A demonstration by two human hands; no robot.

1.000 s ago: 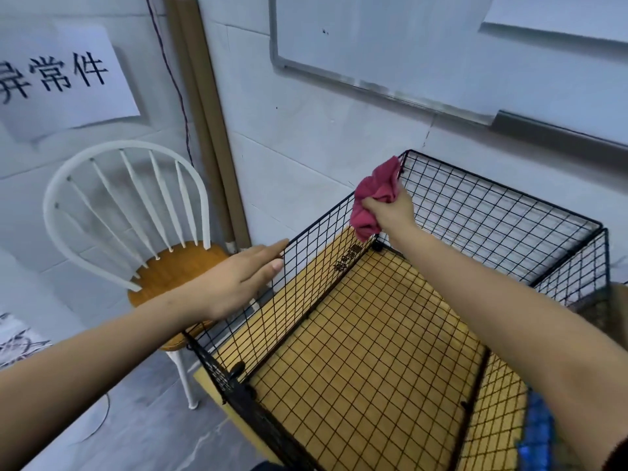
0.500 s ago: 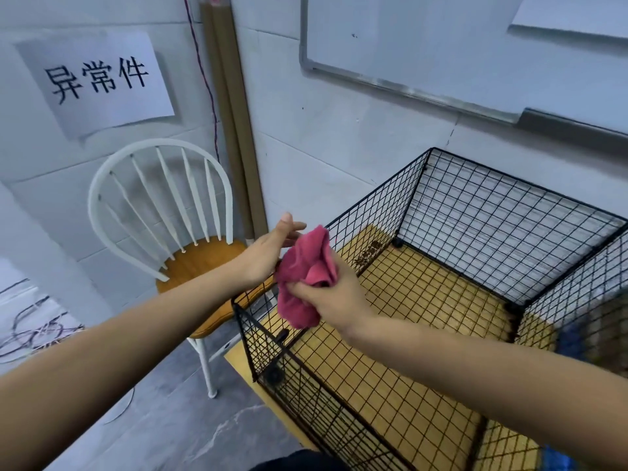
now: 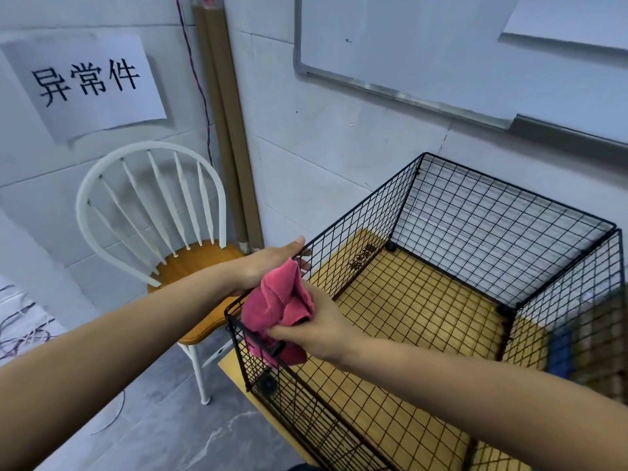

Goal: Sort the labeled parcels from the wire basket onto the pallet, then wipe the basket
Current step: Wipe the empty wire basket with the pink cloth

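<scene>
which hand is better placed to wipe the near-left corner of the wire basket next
Right. The right hand has the pink cloth bunched in its grip, at the near-left corner of the wire basket. The left hand holds no cloth; it rests on the left wall's top rim.

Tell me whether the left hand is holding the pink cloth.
No, the right hand grips the cloth; the left hand rests against the basket rim.
</scene>
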